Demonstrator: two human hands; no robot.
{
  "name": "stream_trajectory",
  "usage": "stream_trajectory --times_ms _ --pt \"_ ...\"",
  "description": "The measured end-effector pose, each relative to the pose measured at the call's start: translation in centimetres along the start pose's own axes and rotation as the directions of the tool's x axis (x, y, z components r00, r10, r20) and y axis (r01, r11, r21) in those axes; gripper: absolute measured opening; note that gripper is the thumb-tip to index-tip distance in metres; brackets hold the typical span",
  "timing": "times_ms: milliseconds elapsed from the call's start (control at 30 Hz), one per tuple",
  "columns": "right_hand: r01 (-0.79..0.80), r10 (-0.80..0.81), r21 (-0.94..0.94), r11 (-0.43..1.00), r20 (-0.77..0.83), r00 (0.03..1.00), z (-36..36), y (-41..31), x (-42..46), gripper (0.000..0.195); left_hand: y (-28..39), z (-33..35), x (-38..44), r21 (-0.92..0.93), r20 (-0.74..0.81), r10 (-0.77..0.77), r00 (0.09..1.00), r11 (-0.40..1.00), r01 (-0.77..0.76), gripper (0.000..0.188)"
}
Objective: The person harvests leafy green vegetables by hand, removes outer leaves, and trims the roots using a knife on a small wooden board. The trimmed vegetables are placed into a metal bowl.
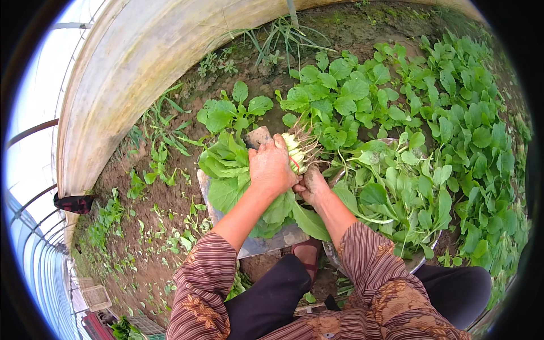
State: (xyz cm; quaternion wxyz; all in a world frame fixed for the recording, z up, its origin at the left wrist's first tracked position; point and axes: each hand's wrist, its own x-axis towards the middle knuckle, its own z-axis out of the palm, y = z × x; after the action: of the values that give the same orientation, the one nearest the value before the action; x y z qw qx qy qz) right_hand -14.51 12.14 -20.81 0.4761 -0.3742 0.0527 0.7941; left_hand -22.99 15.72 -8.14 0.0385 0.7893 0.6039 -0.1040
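My left hand (273, 165) lies over a bunch of leafy greens (229, 161), its fingers closed round the stems. The pale stem ends and thin roots point right, and a red tie (294, 163) shows around them. My right hand (312, 185) is at the lower side of the root end, fingers curled against the bunch; a part of them is hidden. A dirty flat blade-like piece (258, 137) shows just above my left hand. The leaves rest over a grey board or tray (274, 243). To the right, a metal basin (418, 264) holds a heap of loose greens (393, 191).
Rooted leafy plants (471, 127) grow across the right and top. Soil (144, 259) with small scattered plants lies to the left. A plastic greenhouse sheet (140, 55) curves along the upper left. Crates (95, 297) stand at the lower left. My sandalled foot (307, 257) is below the board.
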Motion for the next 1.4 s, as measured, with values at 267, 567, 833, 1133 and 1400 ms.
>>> stream_trajectory --times_ms 267,567,833,1133,1400 --pt "-0.045 0.046 0.017 0.999 -0.002 0.999 -1.3 2.2 -0.8 0.011 -0.7 -0.4 -0.2 0.021 0.173 0.072 0.982 0.997 -0.076 0.137" --pt "0.152 -0.138 0.070 0.986 -0.168 0.976 1.0 2.6 -1.9 0.016 -1.4 -0.8 -1.7 0.111 0.123 0.104 0.987 0.987 -0.118 0.144" --pt "0.612 -0.747 -0.608 0.506 0.047 0.663 0.8 3.8 -7.3 0.009 -1.6 -0.8 -1.5 0.129 0.150 0.140 0.979 0.979 -0.160 0.119" --pt "0.639 -0.786 -0.765 0.083 0.344 0.514 1.6 2.8 -7.7 0.006 -1.6 0.1 -1.6 0.149 0.086 0.123 0.989 0.980 -0.135 0.109" --pt "0.456 -0.489 -0.284 0.843 -0.052 0.871 0.9 0.3 -6.7 0.015 -1.3 -0.5 -1.6 0.129 0.126 0.102 0.987 0.985 -0.119 0.110"
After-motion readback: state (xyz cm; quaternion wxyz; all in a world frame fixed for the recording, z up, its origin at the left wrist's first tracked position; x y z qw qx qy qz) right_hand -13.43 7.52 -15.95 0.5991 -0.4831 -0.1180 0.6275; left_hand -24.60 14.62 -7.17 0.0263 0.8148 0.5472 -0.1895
